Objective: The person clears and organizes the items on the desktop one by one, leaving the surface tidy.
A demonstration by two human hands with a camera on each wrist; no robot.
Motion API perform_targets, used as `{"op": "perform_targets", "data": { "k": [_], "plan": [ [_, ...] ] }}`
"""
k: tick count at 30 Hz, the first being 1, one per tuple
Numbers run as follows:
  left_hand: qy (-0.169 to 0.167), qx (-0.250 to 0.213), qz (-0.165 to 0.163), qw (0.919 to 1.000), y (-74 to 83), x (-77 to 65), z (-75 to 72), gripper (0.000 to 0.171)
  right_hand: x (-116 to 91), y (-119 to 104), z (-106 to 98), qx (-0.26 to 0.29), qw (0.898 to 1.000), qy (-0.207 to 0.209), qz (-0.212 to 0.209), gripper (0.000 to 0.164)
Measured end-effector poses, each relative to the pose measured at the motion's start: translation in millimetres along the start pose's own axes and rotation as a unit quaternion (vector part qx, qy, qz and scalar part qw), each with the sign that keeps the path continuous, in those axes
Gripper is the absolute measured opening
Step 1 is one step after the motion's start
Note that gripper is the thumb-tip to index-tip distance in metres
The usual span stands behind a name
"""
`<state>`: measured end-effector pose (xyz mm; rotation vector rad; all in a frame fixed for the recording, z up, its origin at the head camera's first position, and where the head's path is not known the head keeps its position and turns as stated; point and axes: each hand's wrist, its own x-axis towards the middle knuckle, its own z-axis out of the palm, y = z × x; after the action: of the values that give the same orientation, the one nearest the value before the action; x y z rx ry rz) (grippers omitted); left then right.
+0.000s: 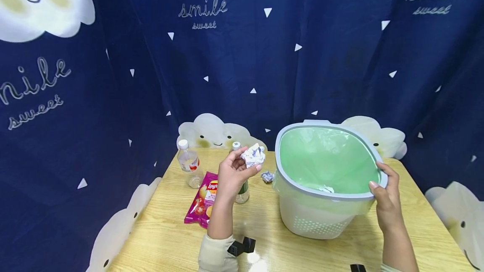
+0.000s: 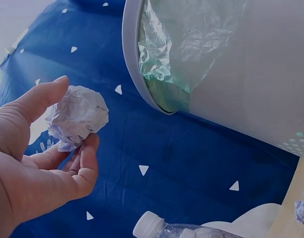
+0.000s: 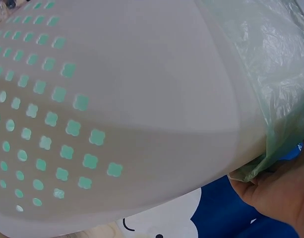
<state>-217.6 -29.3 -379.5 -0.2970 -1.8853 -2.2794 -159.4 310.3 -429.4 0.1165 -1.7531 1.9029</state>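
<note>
My left hand [image 1: 231, 176] pinches a crumpled white paper ball [image 1: 254, 155] between thumb and fingers, raised above the table to the left of the bin. In the left wrist view the paper ball [image 2: 80, 115] shows clear of the bin. My right hand [image 1: 389, 198] grips the grey rim [image 1: 282, 167] of a white trash bin [image 1: 315, 223] on its right side. A green bag [image 1: 321, 158] lines the bin and folds over the outside. White paper [image 1: 326, 189] shows inside. In the right wrist view the right hand [image 3: 278, 198] is partly cut off by the frame.
A second crumpled paper ball [image 1: 267, 176] lies on the wooden table [image 1: 162, 238] left of the bin. A clear plastic bottle [image 1: 190, 165], a purple chip bag [image 1: 200, 205] and another bottle [image 1: 243, 194], partly behind the left hand, are nearby. A blue curtain [image 1: 234, 62] hangs behind.
</note>
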Motion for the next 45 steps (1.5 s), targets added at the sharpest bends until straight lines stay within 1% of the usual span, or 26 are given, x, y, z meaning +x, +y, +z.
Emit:
{"op": "perform_targets", "data": {
  "k": [6, 12, 17, 21, 26, 30, 33, 35, 38, 40, 43, 45],
  "plan": [
    [-0.008, -0.003, 0.001, 1.0000, 4.3, 4.4, 6.0, 0.057, -0.2, 0.3, -1.4, 0.002, 1.000, -0.002, -0.003, 0.055],
    [-0.014, 0.024, -0.002, 0.9996, 7.4, 6.0, 9.8, 0.056, -0.8, 1.3, -2.3, 0.010, 1.000, -0.001, -0.006, 0.054],
    [-0.028, 0.033, 0.001, 0.9991, 9.2, 12.2, 13.1, 0.052, 0.6, 1.0, -1.1, 0.008, 1.000, -0.003, -0.007, 0.054],
    [-0.039, 0.042, 0.000, 0.9983, 11.9, 16.8, 16.6, 0.053, -0.3, 1.8, -1.2, 0.007, 1.000, 0.003, -0.007, 0.054],
    [-0.055, 0.031, -0.012, 0.9980, 16.5, 23.0, 21.5, 0.054, -0.8, 3.2, -1.7, 0.006, 1.000, 0.002, -0.009, 0.053],
    [-0.078, 0.019, -0.014, 0.9967, 21.9, 29.3, 27.4, 0.054, -0.5, 3.5, -2.8, 0.010, 1.000, -0.001, -0.015, 0.050],
    [-0.096, 0.021, -0.016, 0.9950, 25.8, 33.1, 31.5, 0.054, -1.2, 4.1, -4.2, 0.015, 1.000, -0.002, -0.018, 0.049],
    [-0.106, 0.025, -0.024, 0.9938, 28.5, 35.7, 33.1, 0.055, -1.7, 4.5, -4.4, 0.015, 1.000, -0.002, -0.018, 0.049],
    [-0.115, 0.037, -0.044, 0.9917, 33.4, 41.5, 34.2, 0.054, -1.2, 5.1, -3.5, 0.015, 1.000, -0.002, -0.016, 0.050],
    [-0.126, 0.053, -0.054, 0.9891, 37.0, 47.0, 34.7, 0.053, -0.9, 4.7, -3.2, 0.014, 1.000, -0.006, -0.014, 0.052],
    [-0.148, 0.076, -0.062, 0.9841, 42.1, 56.3, 36.4, 0.051, -0.5, 3.2, -4.5, 0.017, 1.000, -0.014, -0.008, 0.056],
    [-0.161, 0.082, -0.063, 0.9815, 45.5, 61.5, 38.1, 0.050, 0.5, 1.8, -6.4, 0.015, 1.000, -0.022, -0.004, 0.057]
  ]
}}
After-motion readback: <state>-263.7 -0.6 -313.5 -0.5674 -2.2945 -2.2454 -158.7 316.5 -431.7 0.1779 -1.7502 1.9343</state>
